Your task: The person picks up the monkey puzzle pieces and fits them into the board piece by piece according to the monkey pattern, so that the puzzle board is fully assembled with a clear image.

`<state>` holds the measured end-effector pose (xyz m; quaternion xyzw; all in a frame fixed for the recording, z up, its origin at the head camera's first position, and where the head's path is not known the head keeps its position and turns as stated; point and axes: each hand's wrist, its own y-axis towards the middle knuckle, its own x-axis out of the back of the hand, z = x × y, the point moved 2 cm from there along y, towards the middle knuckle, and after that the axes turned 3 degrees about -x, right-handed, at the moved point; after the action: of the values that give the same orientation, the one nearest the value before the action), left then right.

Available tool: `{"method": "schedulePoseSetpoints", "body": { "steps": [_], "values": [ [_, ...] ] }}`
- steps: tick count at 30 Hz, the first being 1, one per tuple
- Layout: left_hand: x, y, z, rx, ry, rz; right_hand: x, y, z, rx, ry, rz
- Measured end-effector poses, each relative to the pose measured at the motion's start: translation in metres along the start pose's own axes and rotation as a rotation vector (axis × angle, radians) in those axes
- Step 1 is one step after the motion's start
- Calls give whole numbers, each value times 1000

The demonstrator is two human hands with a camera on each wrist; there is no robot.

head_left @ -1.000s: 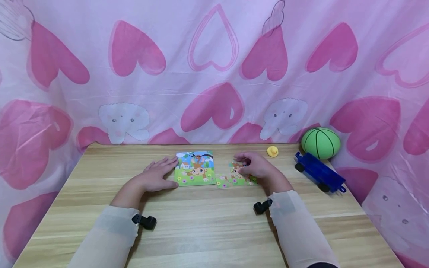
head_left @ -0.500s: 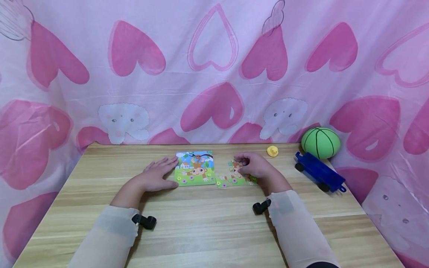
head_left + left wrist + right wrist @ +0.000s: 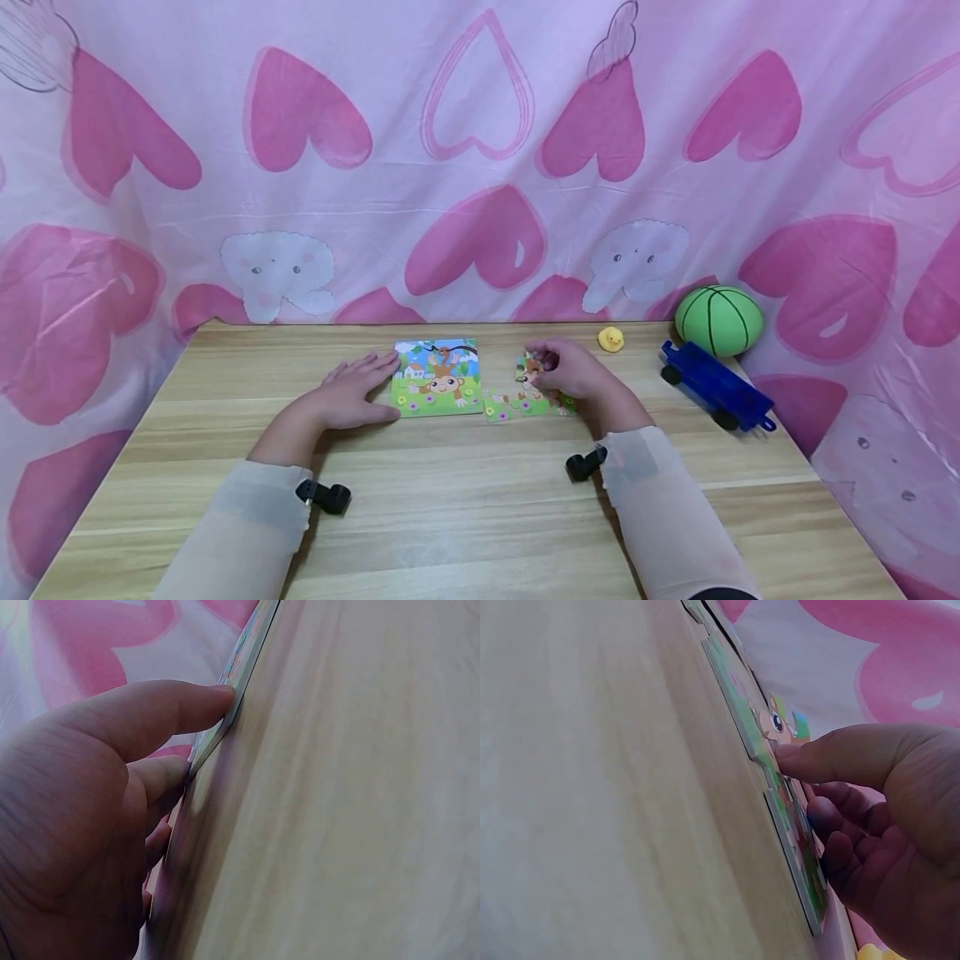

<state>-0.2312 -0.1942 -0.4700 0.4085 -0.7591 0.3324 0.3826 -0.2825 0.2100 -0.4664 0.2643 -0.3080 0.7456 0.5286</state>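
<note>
A square monkey picture puzzle (image 3: 427, 400) lies on the wooden table. My left hand (image 3: 351, 394) rests at its left side with fingers extended. In the left wrist view the thumb touches the corner of the puzzle (image 3: 238, 694). To the right, my right hand (image 3: 576, 371) pinches a puzzle piece (image 3: 527, 368) bearing part of the monkey's face. The right wrist view shows my thumb on that piece (image 3: 774, 722), beside the monkey's eye. Under and in front of this hand lies a row of joined puzzle pieces (image 3: 501, 408), partly hidden by the fingers.
Behind the right hand sits a yellow rubber duck (image 3: 611, 339). A green ball (image 3: 717, 321) and a blue toy wagon (image 3: 716, 387) stand at the table's right edge. A pink heart-patterned cloth (image 3: 480, 108) hangs along the back of the table (image 3: 450, 517).
The puzzle piece in my right fingers has turned and shifted slightly over the lower row. My left hand and the square puzzle stay in place.
</note>
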Motion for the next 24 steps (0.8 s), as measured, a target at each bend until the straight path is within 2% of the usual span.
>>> {"method": "schedulePoseSetpoints", "body": {
  "steps": [9, 13, 18, 24],
  "values": [
    [-1, 0, 0, -4, -2, 2, 1, -4, 6, -25, 101, -43],
    [-1, -1, 0, -7, 1, -2, -1, -5, 13, 24, 102, -57],
    [-1, -2, -1, -10, 7, -3, -6, -5, 31, 80, 120, -72],
    [-1, 0, 0, -2, -1, -2, -19, -2, 61, 111, 142, -31]
  ]
}}
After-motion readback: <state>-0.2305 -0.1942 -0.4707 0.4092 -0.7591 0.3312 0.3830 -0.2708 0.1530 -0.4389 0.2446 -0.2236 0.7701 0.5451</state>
